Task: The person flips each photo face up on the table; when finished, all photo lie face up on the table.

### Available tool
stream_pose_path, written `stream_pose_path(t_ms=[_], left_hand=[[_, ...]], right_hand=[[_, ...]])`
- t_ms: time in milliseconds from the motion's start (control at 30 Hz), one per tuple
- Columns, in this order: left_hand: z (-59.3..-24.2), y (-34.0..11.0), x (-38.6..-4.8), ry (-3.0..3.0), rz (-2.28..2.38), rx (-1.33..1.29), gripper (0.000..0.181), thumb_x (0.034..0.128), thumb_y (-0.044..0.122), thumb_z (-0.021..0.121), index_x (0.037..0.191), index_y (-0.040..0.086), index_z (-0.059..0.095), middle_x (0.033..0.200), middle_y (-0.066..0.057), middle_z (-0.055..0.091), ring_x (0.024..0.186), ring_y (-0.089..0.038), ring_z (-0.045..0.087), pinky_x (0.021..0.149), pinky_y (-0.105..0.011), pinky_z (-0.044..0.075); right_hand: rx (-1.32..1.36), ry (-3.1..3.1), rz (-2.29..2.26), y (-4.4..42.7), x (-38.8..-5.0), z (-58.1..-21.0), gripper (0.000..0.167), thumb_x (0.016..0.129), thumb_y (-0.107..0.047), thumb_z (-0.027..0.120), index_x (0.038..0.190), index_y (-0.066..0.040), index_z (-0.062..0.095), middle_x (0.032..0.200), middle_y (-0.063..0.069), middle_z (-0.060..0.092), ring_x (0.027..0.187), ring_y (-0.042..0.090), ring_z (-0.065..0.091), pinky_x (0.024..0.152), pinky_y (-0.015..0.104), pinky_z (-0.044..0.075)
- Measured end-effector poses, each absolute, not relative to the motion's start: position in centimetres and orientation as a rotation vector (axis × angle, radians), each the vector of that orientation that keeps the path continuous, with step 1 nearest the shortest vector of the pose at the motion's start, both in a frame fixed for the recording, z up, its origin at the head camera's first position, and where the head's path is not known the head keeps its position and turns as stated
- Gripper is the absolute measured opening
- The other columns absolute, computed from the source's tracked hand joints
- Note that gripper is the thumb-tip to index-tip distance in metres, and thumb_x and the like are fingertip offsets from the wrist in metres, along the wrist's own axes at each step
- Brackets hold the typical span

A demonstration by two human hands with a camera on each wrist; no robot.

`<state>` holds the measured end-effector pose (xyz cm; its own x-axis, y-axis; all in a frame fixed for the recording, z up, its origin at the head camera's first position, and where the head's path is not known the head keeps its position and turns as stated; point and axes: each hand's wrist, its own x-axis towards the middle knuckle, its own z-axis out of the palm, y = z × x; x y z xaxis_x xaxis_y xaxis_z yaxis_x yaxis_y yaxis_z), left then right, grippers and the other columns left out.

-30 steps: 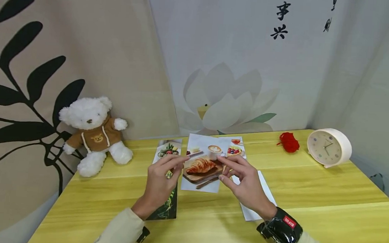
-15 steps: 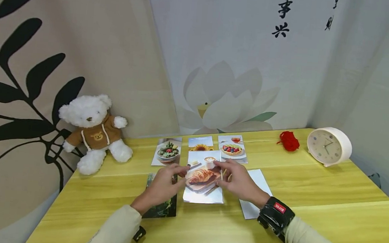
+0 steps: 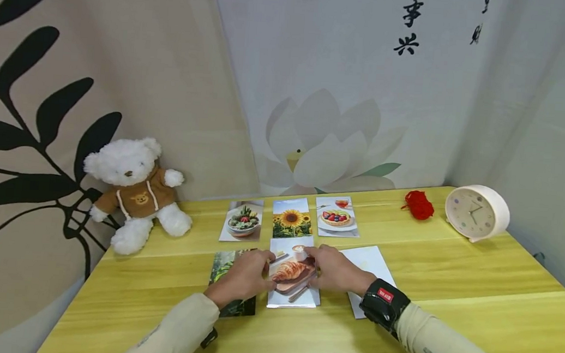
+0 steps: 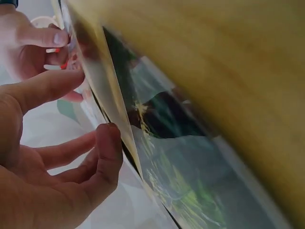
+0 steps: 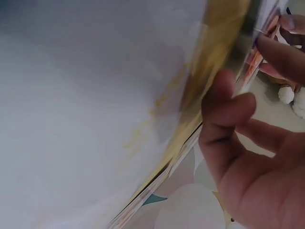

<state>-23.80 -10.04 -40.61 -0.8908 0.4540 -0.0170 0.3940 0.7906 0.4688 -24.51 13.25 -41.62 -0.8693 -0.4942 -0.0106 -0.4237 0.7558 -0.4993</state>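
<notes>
A picture card with a croissant and coffee cup (image 3: 290, 271) lies at or just above the table in the head view. My left hand (image 3: 246, 275) holds its left edge with thumb and fingers, and my right hand (image 3: 335, 269) holds the right edge. Under its lower right side a thin white edge shows. Directly behind it is a sunflower card (image 3: 291, 221). The left hand partly covers a dark green plant card (image 4: 167, 143). Beneath the right hand and wrist, a mostly white card (image 3: 372, 259) is partly hidden.
In the back row are a card with a plant-filled bowl (image 3: 243, 221) and a fruit tart card (image 3: 337, 218). A white teddy bear (image 3: 138, 194) sits at the left, against the curtain. Red yarn (image 3: 419, 205) and a round clock (image 3: 477, 213) stand back right.
Both hands have brought the croissant card toward the person and down, from over the sunflower card to in front of it. The sunflower card, covered earlier, now shows.
</notes>
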Motion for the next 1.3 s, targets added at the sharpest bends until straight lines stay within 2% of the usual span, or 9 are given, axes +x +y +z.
stream_pose_path(t_ms=[133,267,433,700,933,1000,1133,1233,1300], left_hand=[[-40.8,-10.0,-24.1,2.851,0.649,0.682,0.055,0.0774,0.015,0.084,0.126,-0.004,0.063,0.087,-0.005,0.067,0.075,-0.015,0.055,0.066,-0.033,0.046],[-41.0,-9.9,-24.3,2.850,0.631,0.691,0.052,0.0771,0.013,0.083,0.123,-0.003,0.065,0.083,-0.004,0.065,0.074,-0.016,0.055,0.065,-0.032,0.045],[-41.0,-9.7,-24.4,2.839,0.647,0.701,0.046,0.0779,0.009,0.081,0.120,-0.004,0.067,0.072,-0.001,0.061,0.063,-0.014,0.050,0.058,-0.028,0.041],[-40.8,-9.6,-23.8,2.830,0.639,0.698,0.044,0.0766,0.008,0.083,0.117,-0.004,0.070,0.063,0.000,0.062,0.053,-0.011,0.050,0.054,-0.026,0.043],[-40.7,-9.7,-23.7,2.821,0.667,0.720,0.041,0.0767,0.006,0.083,0.115,-0.004,0.071,0.054,0.002,0.058,0.045,-0.009,0.046,0.054,-0.025,0.044],[-40.4,-9.7,-23.8,2.821,0.680,0.713,0.040,0.0779,0.008,0.082,0.114,-0.003,0.071,0.058,0.001,0.060,0.049,-0.009,0.048,0.055,-0.025,0.044],[-39.5,-9.7,-23.9,2.836,0.783,0.660,0.030,0.0852,0.014,0.077,0.111,0.000,0.072,0.073,-0.002,0.066,0.061,-0.011,0.055,0.055,-0.026,0.044],[-38.7,-9.2,-23.9,2.744,0.991,0.623,0.025,0.0928,0.017,0.069,0.113,0.002,0.071,0.088,-0.007,0.070,0.076,-0.016,0.062,0.063,-0.030,0.051],[-38.5,-8.3,-23.9,2.560,1.186,0.595,0.029,0.0966,0.019,0.064,0.120,0.002,0.068,0.102,-0.012,0.072,0.090,-0.022,0.067,0.075,-0.035,0.057]], right_hand=[[-0.713,2.797,-0.696,12.9,-24.6,-41.6,0.076,0.078,-0.010,0.082,0.144,0.006,0.049,0.118,0.017,0.065,0.108,0.027,0.061,0.093,0.043,0.054],[-0.698,2.796,-0.667,12.8,-24.7,-41.6,0.076,0.078,-0.012,0.083,0.144,0.005,0.049,0.120,0.017,0.065,0.112,0.030,0.061,0.098,0.046,0.053],[-0.688,2.798,-0.659,12.8,-24.8,-41.5,0.075,0.079,-0.014,0.083,0.144,0.004,0.049,0.125,0.018,0.065,0.120,0.034,0.060,0.105,0.049,0.050],[-0.727,2.797,-0.625,12.5,-24.8,-41.6,0.059,0.077,-0.013,0.083,0.130,0.003,0.061,0.115,0.015,0.069,0.109,0.031,0.064,0.098,0.046,0.053],[-0.731,2.800,-0.573,12.5,-24.5,-41.6,0.052,0.078,-0.016,0.083,0.124,-0.001,0.064,0.110,0.012,0.070,0.105,0.028,0.065,0.093,0.044,0.055],[-0.732,2.801,-0.579,12.7,-24.5,-41.3,0.055,0.079,-0.016,0.082,0.127,0.001,0.062,0.111,0.013,0.070,0.105,0.028,0.065,0.092,0.043,0.055],[-0.734,2.794,-0.650,13.6,-24.2,-40.4,0.061,0.084,-0.016,0.078,0.138,0.002,0.055,0.090,0.009,0.066,0.080,0.019,0.061,0.069,0.030,0.050],[-0.750,2.808,-0.706,15.1,-23.9,-39.6,0.060,0.089,-0.019,0.074,0.140,0.003,0.053,0.081,0.005,0.059,0.069,0.012,0.048,0.060,0.024,0.038],[-0.745,2.838,-0.703,16.3,-23.5,-39.1,0.058,0.090,-0.023,0.073,0.139,0.002,0.055,0.086,0.006,0.061,0.072,0.011,0.049,0.063,0.024,0.039]])
